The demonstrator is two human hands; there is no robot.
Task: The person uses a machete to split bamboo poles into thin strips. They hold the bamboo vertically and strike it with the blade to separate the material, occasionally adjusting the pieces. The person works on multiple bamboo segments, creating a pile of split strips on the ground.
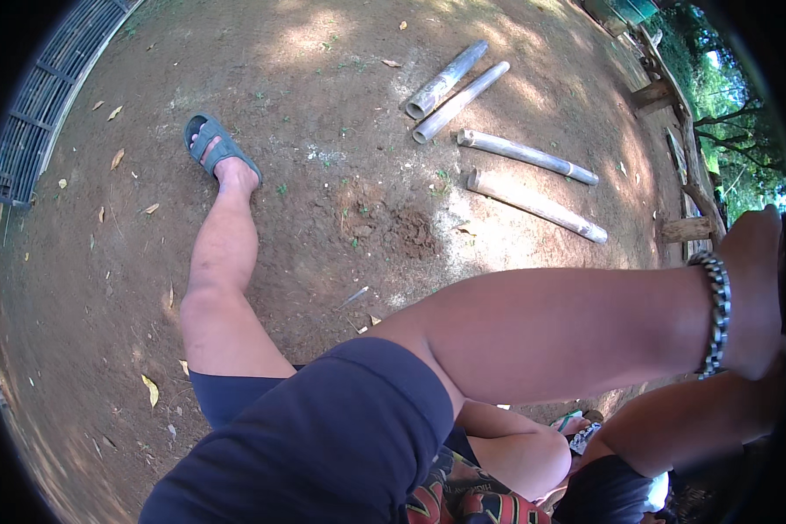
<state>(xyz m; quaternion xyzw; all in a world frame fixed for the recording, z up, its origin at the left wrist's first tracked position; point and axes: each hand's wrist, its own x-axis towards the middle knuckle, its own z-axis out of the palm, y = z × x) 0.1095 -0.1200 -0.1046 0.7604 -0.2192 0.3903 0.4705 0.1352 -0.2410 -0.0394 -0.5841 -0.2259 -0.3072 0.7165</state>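
My left arm, in a navy sleeve (323, 428), stretches across the lower middle toward the right rim. A dark and light beaded bracelet (718, 314) circles its wrist. My left hand (753, 297) is bent up at the rim, its fingers lost in the dark edge. Below it another bare forearm (686, 419), seemingly my right, reaches to the same edge. My right hand (770, 380) is mostly hidden in shadow there, so its fingers do not show. Whatever either hand touches is out of sight.
Several cut bamboo lengths (533, 205) lie on the dirt ground (323, 244). My sandaled foot (223, 148) rests at the left, with a bent knee (537, 458) at the bottom. A slatted bamboo panel (39, 113) borders the upper left; a wooden rail fence (677, 105) borders the right.
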